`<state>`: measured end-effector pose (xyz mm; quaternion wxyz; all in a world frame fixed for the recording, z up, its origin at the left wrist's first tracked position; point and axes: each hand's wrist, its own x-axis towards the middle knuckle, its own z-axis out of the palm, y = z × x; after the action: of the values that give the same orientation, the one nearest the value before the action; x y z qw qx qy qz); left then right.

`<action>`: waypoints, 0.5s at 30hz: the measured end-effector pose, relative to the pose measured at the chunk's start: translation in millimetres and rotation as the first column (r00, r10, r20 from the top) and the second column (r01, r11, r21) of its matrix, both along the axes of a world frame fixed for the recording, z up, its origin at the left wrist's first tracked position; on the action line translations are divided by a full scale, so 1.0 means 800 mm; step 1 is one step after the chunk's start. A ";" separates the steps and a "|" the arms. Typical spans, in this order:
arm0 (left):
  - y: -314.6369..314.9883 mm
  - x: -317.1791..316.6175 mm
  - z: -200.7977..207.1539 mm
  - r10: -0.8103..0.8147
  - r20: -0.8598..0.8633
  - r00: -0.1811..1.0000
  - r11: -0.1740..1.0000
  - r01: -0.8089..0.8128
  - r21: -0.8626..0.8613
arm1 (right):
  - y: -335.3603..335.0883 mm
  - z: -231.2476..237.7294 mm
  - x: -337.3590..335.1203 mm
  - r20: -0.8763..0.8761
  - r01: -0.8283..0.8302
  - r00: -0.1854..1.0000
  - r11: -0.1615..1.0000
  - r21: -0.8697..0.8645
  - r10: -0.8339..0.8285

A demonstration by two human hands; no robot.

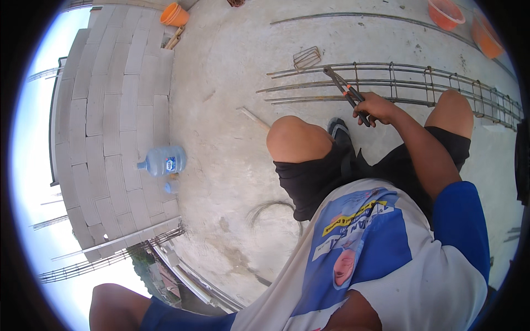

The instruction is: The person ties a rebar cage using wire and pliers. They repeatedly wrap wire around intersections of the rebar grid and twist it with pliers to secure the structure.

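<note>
My right hand (pixel 375 108) is closed round the handles of a pair of pincers (pixel 353 95), dark with orange on the grips. Their metal head points away from me, above the near end of a rebar cage (pixel 428 86). From this view I cannot tell whether the jaws touch a bar. The cage lies on the floor in front of my knees, its long bars joined by square stirrups, running off to the right. Several loose bent stirrups (pixel 307 57) lie just beyond its left end. Of my left arm only the bent elbow (pixel 117 306) and sleeve show; the hand is out of view.
A grey block wall (pixel 113 121) stands to the left, with a blue water jug (pixel 165 160) by it. An orange bucket stack (pixel 175 15) is far left. Tubs (pixel 446 14) stand far right. A long bar (pixel 353 15) and coiled wire (pixel 270 205) lie on the concrete.
</note>
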<state>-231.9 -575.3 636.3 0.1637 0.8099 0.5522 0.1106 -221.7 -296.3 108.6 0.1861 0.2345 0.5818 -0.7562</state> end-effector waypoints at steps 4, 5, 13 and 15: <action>0.021 -0.017 -0.018 0.002 -0.012 1.000 0.968 -0.005 -0.252 | 0.007 0.014 0.011 -0.079 0.041 0.996 0.999 0.011 -0.040; 0.023 -0.020 -0.022 0.013 -0.010 1.000 0.953 -0.016 -0.304 | 0.007 0.023 0.013 -0.105 0.068 0.992 0.998 -0.009 -0.069; -0.044 -0.099 -0.155 0.549 0.149 0.823 0.776 -0.435 -0.456 | -0.015 0.064 0.017 -0.283 0.180 0.947 0.982 0.063 -0.155; -0.063 -0.143 -0.263 0.732 0.330 0.596 0.681 -0.628 -0.376 | 0.008 0.044 0.021 -0.231 0.162 0.968 0.943 0.291 -0.095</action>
<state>-346.6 -626.0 426.1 0.3218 0.4621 0.7740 0.2894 -204.9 -289.7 144.0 0.0338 0.2158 0.6924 -0.6876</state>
